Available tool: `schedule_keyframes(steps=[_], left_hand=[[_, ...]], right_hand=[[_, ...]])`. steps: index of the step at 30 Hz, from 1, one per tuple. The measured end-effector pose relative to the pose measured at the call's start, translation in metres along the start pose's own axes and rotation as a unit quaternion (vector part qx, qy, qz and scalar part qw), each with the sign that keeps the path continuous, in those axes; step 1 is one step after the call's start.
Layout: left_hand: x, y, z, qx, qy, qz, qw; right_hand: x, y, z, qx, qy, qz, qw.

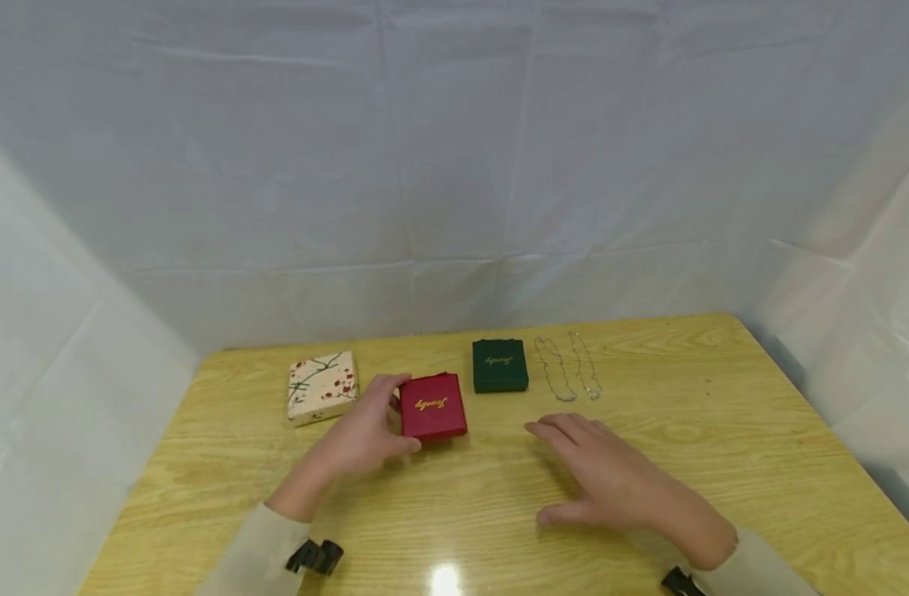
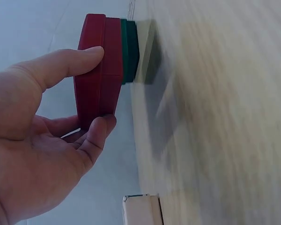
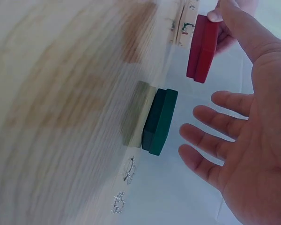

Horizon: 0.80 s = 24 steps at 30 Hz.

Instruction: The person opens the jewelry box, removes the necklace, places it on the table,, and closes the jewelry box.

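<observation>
My left hand (image 1: 361, 430) grips a small red jewelry box (image 1: 434, 407) by its left side, thumb at the near edge and fingers at the far edge. In the left wrist view the red box (image 2: 98, 70) is held off the table, its lid on. Over the table to the right, my right hand (image 1: 607, 476) hovers with fingers extended and holds nothing; the right wrist view shows its bare palm (image 3: 267, 140). A green jewelry box (image 1: 500, 366) with gold lettering lies shut beyond the hands. Two thin silver chains (image 1: 555, 368) lie to its right.
A cream box (image 1: 323, 387) with a red-flower and branch pattern sits on the wooden table (image 1: 454, 505), left of the red box. White cloth (image 1: 454, 165) hangs behind the table's back edge and along both sides.
</observation>
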<state>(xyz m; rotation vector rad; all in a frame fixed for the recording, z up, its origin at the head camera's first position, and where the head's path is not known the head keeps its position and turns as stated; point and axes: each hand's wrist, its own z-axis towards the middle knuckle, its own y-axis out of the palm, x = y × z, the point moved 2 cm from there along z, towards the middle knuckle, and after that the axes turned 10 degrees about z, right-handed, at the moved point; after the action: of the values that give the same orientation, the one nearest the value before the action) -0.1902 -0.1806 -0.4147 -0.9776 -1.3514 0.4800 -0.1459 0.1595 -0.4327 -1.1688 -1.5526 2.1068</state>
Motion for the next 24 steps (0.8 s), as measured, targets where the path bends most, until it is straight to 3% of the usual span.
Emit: schedule_keyframes(steps=[6,19,24], left_hand=[[-0.006,-0.008,0.015,-0.003,-0.001,0.012,0.9999],[-0.018,-0.014,0.052,-0.019,-0.005,0.053,0.9984],[-0.020,-0.016,0.068,-0.030,-0.004,0.047,0.9984]], right_hand=[[-0.002,0.001,-0.007,0.011,-0.016,-0.023,1.000],[-0.004,0.004,-0.020,0.007,-0.001,-0.028,1.000],[-0.005,0.004,-0.022,0.009,0.000,-0.033,0.999]])
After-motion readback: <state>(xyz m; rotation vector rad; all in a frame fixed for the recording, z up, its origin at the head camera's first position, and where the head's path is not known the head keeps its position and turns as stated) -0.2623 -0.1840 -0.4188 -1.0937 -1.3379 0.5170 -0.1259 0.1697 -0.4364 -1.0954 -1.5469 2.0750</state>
